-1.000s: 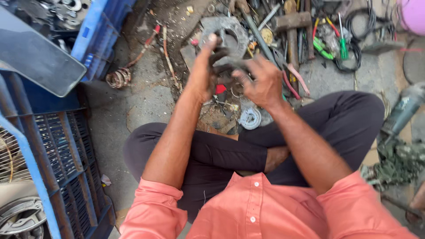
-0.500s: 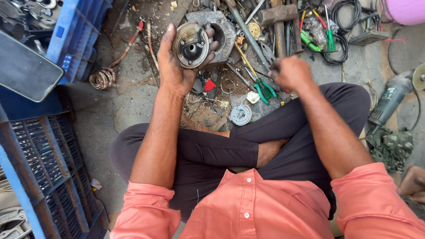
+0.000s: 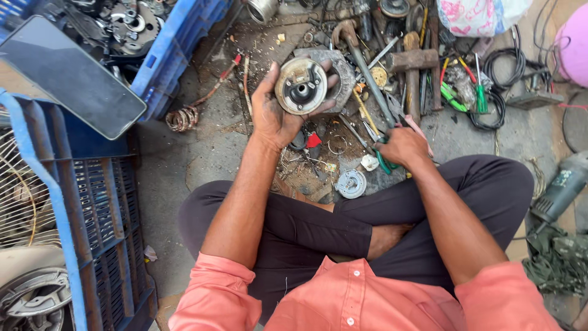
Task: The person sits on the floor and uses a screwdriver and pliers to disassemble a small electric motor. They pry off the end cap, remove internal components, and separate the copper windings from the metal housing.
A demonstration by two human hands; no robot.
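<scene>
Currently left hand (image 3: 272, 116) cradles round metal motor cover (image 3: 301, 86) above floor clutter, fingers curled around rim. Right hand (image 3: 401, 146) closes on green-handled pliers (image 3: 384, 160), apparently lifting. Next: bring pliers squarely to cover hub.

My left hand (image 3: 272, 113) was raised palm-up, fingers (image 3: 326, 83) curled in a grip; my right hand (image 3: 401, 147) reached low, fingers closed, legs crossed.

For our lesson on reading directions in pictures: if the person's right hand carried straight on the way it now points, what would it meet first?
The right hand, already on green-handled pliers, points up-left; first in line looks like the long metal rod, though depth is unclear.
</scene>
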